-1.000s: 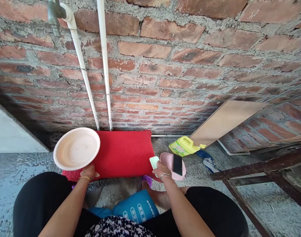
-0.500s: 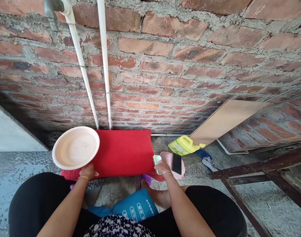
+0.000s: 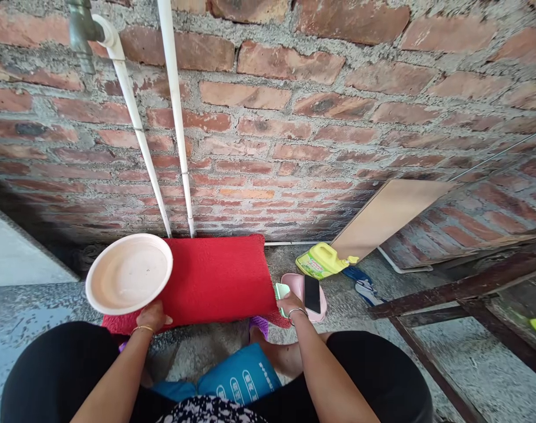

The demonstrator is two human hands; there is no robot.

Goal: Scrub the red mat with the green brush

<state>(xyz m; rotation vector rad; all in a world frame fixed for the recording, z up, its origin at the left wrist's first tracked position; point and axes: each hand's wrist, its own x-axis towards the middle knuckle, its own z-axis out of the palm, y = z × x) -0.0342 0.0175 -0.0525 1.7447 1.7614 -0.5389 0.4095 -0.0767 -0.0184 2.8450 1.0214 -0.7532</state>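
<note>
By the near rim of a pale pink basin (image 3: 135, 258), my left hand (image 3: 151, 316) rests on a red cloth (image 3: 219, 276), thumb stretched out sideways and the other fingers partly hidden. The cloth drapes over a low, bench-like support, and the basin stands on its left end. At the cloth's right end, my right hand (image 3: 290, 304) is closed around a mint-green scrub brush (image 3: 282, 289). Just right of that hand lies a pink tray-like container (image 3: 295, 283) with a black phone (image 3: 312, 294) in it.
A yellow-green jug (image 3: 320, 260) lies near a leaning board (image 3: 382, 214). Blue slippers (image 3: 365, 288) are beside it. A dark wooden frame (image 3: 430, 299) stands at right. White pipes (image 3: 179, 117) run down the brick wall. A blue bag (image 3: 236, 373) lies between my legs.
The view has shifted slightly, tilting up and to the right. My right hand has turned the brush a little and drawn it toward the cloth's edge. My left hand stays by the basin.
</note>
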